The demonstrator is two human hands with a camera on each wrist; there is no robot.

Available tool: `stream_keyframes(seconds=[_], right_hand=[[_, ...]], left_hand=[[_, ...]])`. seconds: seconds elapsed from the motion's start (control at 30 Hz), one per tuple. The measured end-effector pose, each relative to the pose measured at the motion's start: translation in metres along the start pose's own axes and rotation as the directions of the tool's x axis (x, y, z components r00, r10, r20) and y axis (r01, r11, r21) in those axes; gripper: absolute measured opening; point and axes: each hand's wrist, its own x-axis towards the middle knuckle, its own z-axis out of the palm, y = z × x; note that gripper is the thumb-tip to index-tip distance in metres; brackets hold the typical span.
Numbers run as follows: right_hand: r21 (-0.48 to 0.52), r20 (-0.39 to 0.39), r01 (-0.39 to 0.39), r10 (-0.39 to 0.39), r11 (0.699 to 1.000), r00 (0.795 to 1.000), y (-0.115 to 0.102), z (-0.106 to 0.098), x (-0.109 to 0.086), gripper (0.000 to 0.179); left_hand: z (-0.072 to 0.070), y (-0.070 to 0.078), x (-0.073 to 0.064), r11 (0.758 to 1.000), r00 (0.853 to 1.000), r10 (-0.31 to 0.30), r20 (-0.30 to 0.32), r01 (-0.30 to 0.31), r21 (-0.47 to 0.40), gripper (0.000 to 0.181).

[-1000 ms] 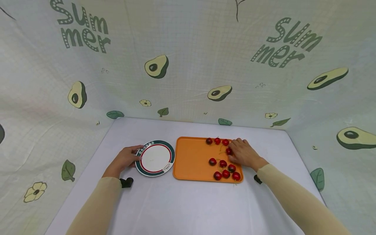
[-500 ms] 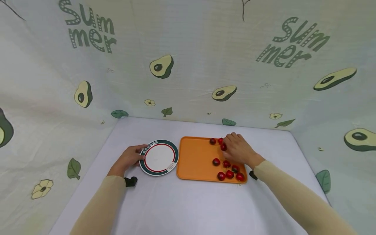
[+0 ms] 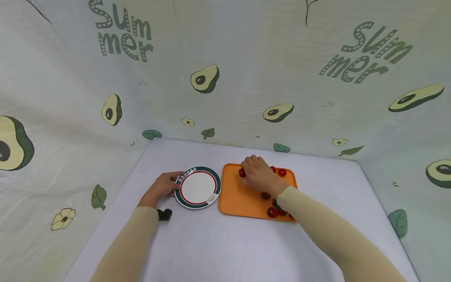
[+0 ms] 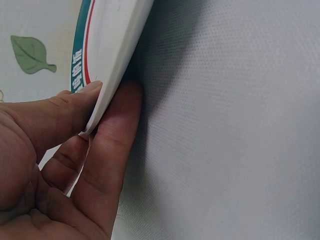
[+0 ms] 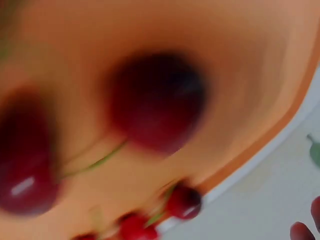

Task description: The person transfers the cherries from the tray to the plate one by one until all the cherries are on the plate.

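My left hand (image 3: 163, 188) grips the near-left rim of a white plate (image 3: 198, 187) with a green and red border. In the left wrist view the thumb lies on top of the plate's rim (image 4: 112, 65) and the fingers are beneath it. Over the left part of an orange tray (image 3: 234, 203), my right hand (image 3: 258, 174) holds a red cherry (image 3: 242, 172) at its fingertips. Other cherries (image 3: 272, 212) lie on the tray, some hidden behind the right hand and sleeve. The right wrist view shows several stemmed cherries (image 5: 160, 102), blurred, and only fingertips (image 5: 302, 232) at the corner.
Plate and tray stand side by side on a white table (image 3: 211, 246), a narrow gap between them. A patterned cloth (image 3: 239, 78) hangs behind and at the sides. A black wrist mount (image 3: 164, 214) sits by the left wrist.
My right hand has picked up a cherry at the tray's right side and carried it left across the tray. The left hand stays on the plate. The head view has turned slightly left.
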Motion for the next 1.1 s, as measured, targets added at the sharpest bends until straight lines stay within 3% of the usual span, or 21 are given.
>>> stream_keyframes(seconds=[0.23,0.47,0.7,1.1], right_hand=[[0.034,0.033,0.018,-0.019,0.999,0.999,-0.037,0.009,0.041,0.036],[0.028,0.078,0.024,-0.026,0.999,0.997,-0.067,0.023,0.069,0.037],[0.018,0.167,0.012,-0.015,1.0,0.986,-0.083,0.033,0.082,0.043],[0.015,0.156,0.013,-0.015,1.0,0.988,-0.092,0.044,0.091,0.04]], left_hand=[[0.002,0.002,0.002,1.0,1.0,0.009,-0.003,-0.009,0.001,0.06],[0.002,0.002,0.003,1.0,1.0,0.02,-0.008,-0.02,-0.001,0.06],[0.002,0.0,0.007,1.0,1.0,0.03,-0.008,-0.03,-0.009,0.059],[-0.001,-0.005,0.008,1.0,1.0,0.029,-0.011,-0.03,-0.007,0.059]])
